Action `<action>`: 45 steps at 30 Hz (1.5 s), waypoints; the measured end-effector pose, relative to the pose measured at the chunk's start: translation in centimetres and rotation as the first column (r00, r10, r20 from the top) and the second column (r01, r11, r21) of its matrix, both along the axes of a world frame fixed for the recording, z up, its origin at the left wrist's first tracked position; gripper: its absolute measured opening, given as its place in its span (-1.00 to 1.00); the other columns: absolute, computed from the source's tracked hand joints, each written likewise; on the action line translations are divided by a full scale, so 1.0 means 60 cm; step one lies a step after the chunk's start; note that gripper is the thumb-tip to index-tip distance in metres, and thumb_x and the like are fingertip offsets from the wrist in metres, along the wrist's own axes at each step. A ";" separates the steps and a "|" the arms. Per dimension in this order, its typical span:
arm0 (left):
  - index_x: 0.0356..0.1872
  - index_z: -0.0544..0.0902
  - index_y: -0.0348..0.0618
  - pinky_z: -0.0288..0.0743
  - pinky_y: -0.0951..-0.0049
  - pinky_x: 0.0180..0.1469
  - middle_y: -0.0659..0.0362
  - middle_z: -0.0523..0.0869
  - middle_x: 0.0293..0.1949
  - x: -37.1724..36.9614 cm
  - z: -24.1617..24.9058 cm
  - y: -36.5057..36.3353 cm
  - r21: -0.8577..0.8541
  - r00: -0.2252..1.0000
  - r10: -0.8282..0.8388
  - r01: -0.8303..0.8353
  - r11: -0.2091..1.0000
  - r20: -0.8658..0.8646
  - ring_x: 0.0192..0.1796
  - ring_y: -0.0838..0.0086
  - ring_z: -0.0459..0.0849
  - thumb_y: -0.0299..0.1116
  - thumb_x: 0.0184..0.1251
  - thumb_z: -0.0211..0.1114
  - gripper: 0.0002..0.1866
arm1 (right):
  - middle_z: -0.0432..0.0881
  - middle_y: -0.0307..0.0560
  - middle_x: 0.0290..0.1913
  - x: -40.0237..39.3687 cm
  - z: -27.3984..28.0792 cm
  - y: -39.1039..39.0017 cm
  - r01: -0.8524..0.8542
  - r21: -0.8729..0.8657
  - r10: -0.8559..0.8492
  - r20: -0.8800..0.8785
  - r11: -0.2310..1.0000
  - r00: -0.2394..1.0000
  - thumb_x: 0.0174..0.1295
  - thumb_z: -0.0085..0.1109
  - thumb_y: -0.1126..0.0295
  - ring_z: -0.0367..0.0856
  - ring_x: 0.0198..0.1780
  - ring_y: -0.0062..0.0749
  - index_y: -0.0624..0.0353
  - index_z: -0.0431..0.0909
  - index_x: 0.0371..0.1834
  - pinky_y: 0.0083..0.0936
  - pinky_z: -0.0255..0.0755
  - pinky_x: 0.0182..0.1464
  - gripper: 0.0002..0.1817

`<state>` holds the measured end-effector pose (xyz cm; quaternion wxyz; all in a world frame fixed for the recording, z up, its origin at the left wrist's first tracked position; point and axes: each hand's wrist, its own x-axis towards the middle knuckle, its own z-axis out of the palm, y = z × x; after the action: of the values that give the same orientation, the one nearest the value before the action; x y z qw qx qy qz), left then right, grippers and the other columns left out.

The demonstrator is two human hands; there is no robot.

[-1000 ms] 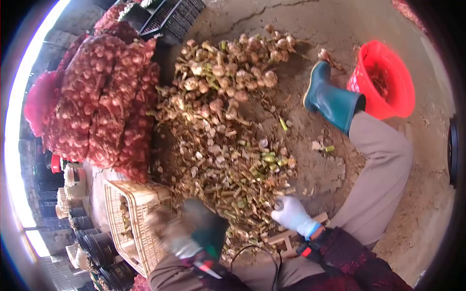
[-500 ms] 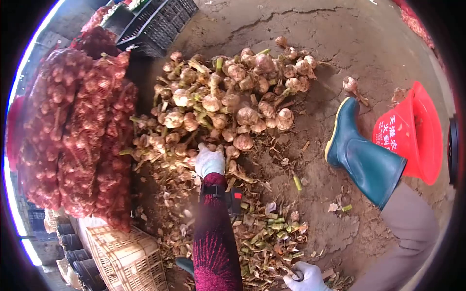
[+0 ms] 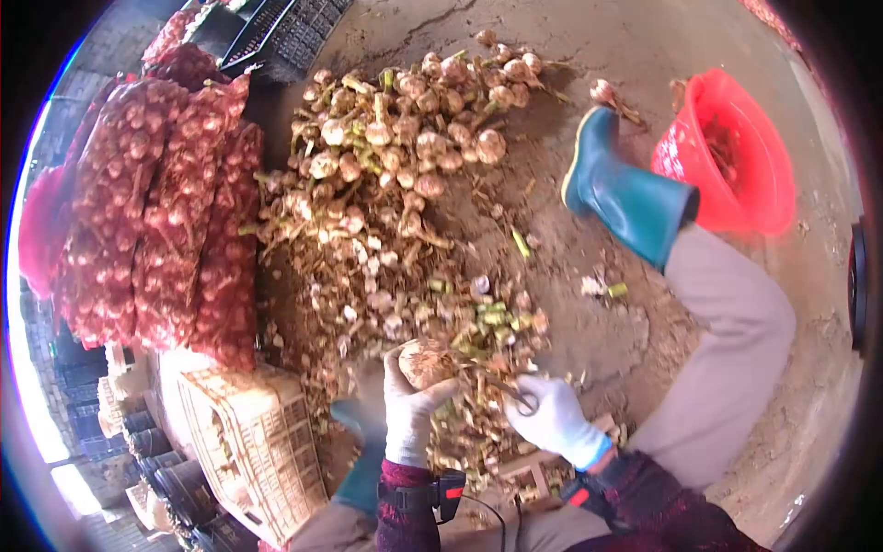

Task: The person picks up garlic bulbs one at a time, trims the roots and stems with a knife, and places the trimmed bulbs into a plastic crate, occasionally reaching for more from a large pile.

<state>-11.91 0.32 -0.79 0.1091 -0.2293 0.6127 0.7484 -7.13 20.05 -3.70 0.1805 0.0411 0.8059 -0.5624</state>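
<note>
My left hand (image 3: pixel 411 396), in a white glove, is wrapped round a garlic bulb (image 3: pixel 427 364) near the lower middle. To its right, my right hand (image 3: pixel 549 414), also gloved, grips a metal tool (image 3: pixel 501 385) by its looped handle; the tool's far end reaches toward the bulb's stem, and whether they touch is hard to tell. Beyond my hands lies a large pile of garlic (image 3: pixel 395 129) with stalks on the ground. Cut green stem pieces (image 3: pixel 501 317) and dry skins are scattered between the pile and my hands.
Red mesh sacks of garlic (image 3: pixel 156 212) stand at left, above a cream plastic crate (image 3: pixel 253 442). A black crate (image 3: pixel 285 37) is at upper left. My green boot (image 3: pixel 625 189) and a red bucket (image 3: pixel 736 156) are at right. One loose bulb (image 3: pixel 604 93) lies near the boot.
My left hand has come back from the pile and now holds a bulb. My right hand has moved up with the tool, close to my left. The view has shifted downward.
</note>
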 end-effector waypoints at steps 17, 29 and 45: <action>0.04 0.44 -0.24 0.54 0.49 -0.07 0.15 0.63 -0.15 0.195 0.086 -0.004 -0.449 0.980 -0.068 -0.024 0.893 -0.187 -0.12 0.51 0.63 -0.44 0.10 0.43 -0.52 | 0.54 -0.15 -0.51 0.083 0.041 -0.029 -0.300 0.191 0.355 -0.457 0.935 0.816 -0.27 0.38 0.32 0.62 -0.49 -0.18 0.03 0.53 -0.44 -0.26 0.47 -0.45 -0.72; 0.07 0.40 -0.25 0.59 0.48 -0.16 0.15 0.60 -0.16 0.169 0.097 0.012 -0.031 0.958 0.171 -0.183 0.983 -0.229 -0.19 0.46 0.63 -0.44 -0.31 0.65 -0.20 | 0.72 0.07 -0.36 0.034 -0.083 -0.049 -0.371 0.438 0.281 0.258 0.819 0.924 0.05 0.13 0.26 0.72 -0.26 -0.01 0.03 0.71 -0.23 -0.10 0.57 -0.19 -0.73; 0.15 0.48 -0.20 0.35 0.26 0.39 0.19 0.63 -0.01 0.156 0.043 0.071 0.356 0.876 0.481 -0.439 0.825 -0.033 0.13 0.32 0.59 -0.61 -0.11 0.33 -0.37 | 0.54 -0.10 -0.62 0.055 0.048 -0.034 0.118 -0.340 -0.144 -0.053 0.933 0.988 0.12 0.24 0.36 0.54 -0.53 -0.46 0.31 0.57 -0.39 -0.46 0.41 -0.42 -0.80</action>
<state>-2.55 4.56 1.79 -0.0745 -0.3024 0.4071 0.8586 -3.83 17.99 -0.83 0.1157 0.0416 0.6999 -0.7036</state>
